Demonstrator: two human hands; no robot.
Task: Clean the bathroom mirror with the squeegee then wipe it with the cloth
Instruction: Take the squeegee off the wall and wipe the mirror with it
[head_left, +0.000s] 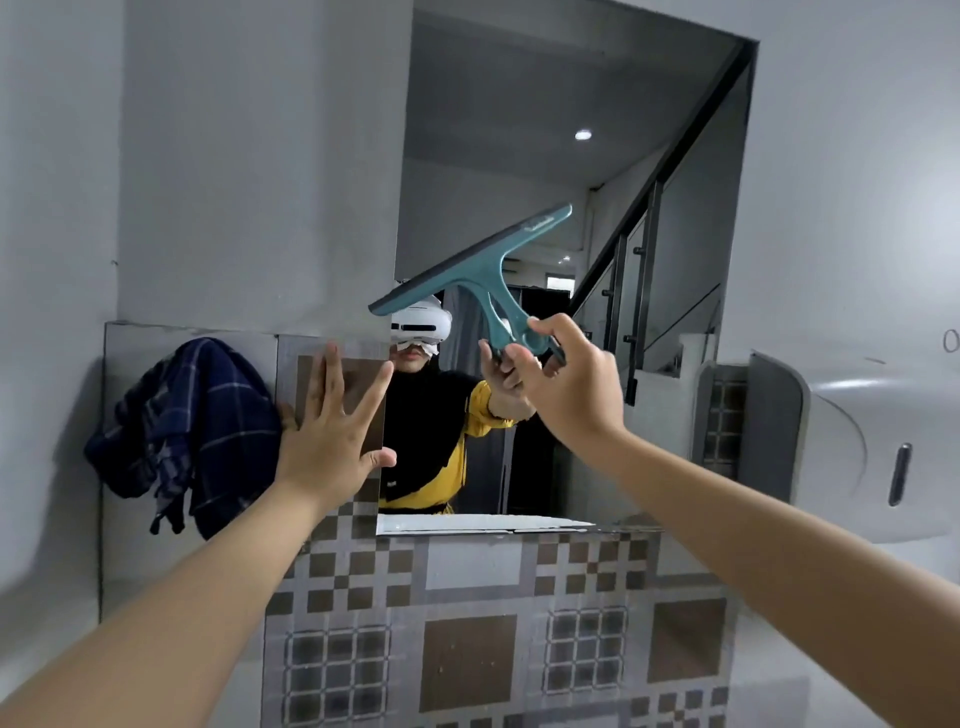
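Note:
The bathroom mirror hangs on the wall straight ahead, reflecting a person, a ceiling light and a staircase. My right hand grips the handle of a teal squeegee, whose blade tilts up to the right in front of the glass near its left edge. Whether the blade touches the glass I cannot tell. My left hand is open, fingers spread flat against the tiled wall just left of the mirror's lower corner. A dark blue checked cloth hangs on the wall to the left of that hand.
Patterned grey and brown tiles cover the wall below the mirror. A white dispenser juts out from the wall at the right. Plain grey wall stretches up to the left of the mirror.

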